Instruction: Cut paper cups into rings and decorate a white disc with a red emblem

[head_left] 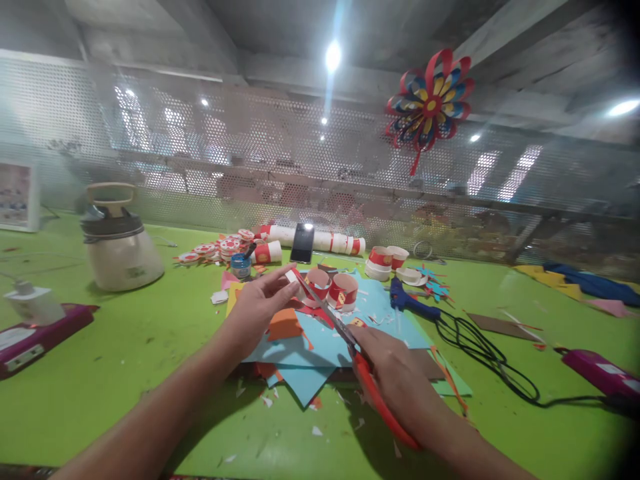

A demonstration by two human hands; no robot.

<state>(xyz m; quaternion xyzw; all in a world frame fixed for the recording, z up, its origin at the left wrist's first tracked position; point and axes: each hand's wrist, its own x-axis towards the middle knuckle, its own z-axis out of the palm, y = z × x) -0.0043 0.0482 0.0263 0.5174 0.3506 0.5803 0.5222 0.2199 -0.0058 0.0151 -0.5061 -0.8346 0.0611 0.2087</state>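
Note:
My left hand (pixel 257 303) pinches a small red-and-white paper piece (pixel 296 279) between thumb and fingers. In my right hand (pixel 387 370) are red-handled scissors (pixel 373 390), their blades pointing up and left to the paper piece. Behind the blades, two cut red-and-white paper cups (pixel 343 292) stand on light blue paper (pixel 320 343). An orange paper piece (pixel 286 325) and red scraps lie under and beside my left hand. Whether the blades touch the paper is hard to tell.
A blue glue gun (pixel 413 301) with a black cable lies at the right. Stacked cups (pixel 320 239) and a phone (pixel 303 243) are behind. A large flask (pixel 120 247) stands left, near a purple power strip (pixel 45 333). Scraps dot the green table (pixel 200 427).

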